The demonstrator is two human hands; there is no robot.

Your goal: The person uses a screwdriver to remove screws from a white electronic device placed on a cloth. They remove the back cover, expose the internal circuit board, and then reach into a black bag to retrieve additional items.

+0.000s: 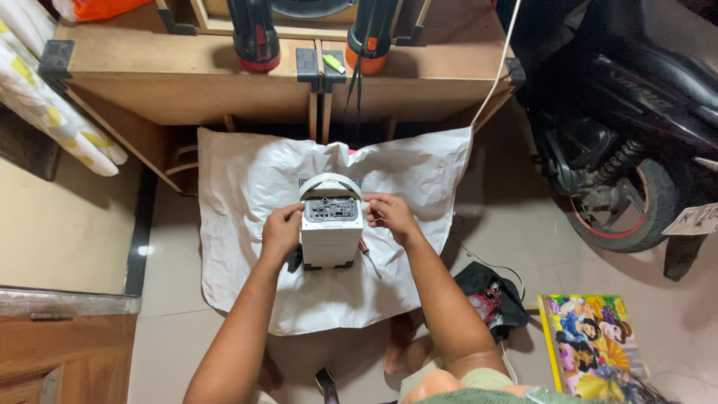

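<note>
White speaker box (330,238) between both hands

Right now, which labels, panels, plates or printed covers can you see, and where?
Control panel: grey rectangle atop the white box speaker between both hands.
Picture book: floor at lower right, yellow-edged cover with colourful cartoon figures.
Number plate: white, at the motor scooter's rear, right edge.

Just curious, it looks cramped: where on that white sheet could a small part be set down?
The white sheet is bare left of the white box, beyond the left hand, and along its near edge. It is crowded right of the box, where the right hand and a screwdriver lie.
</note>
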